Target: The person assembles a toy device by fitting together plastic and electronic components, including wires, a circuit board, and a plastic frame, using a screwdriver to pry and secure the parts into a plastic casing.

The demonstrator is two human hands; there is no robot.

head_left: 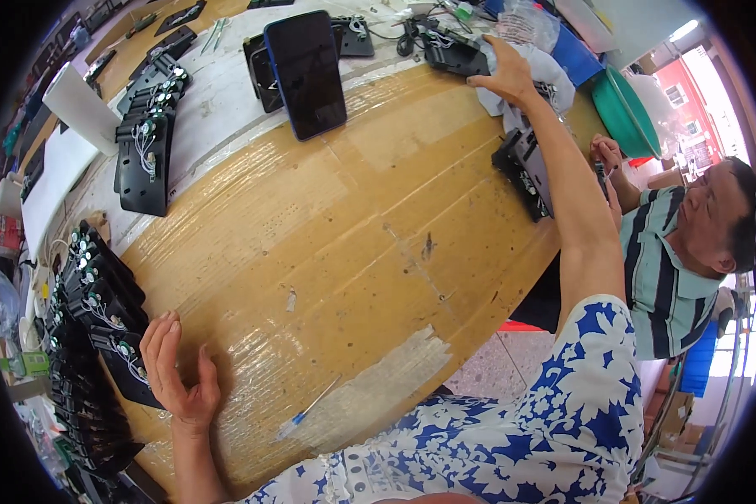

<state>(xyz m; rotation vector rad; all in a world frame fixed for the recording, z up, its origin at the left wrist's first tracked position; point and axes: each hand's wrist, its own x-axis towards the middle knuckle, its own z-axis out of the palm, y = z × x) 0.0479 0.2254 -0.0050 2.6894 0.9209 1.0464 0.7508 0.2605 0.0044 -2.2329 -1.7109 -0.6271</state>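
Note:
At the far right of the table, my right hand reaches out with thumb and fingers closed around the near end of a black plastic housing with small parts on it. My left hand rests at the table's left side, fingers apart and holding nothing. Beside it lies a row of similar black housings with white wires and small round parts. More black housings form a line farther back on the left. A blue-and-clear pen lies near my body.
A dark phone stands upright at the back. A paper roll is at the far left. On the right, a co-worker holds a small item, near another black housing, a green basin and a blue bin.

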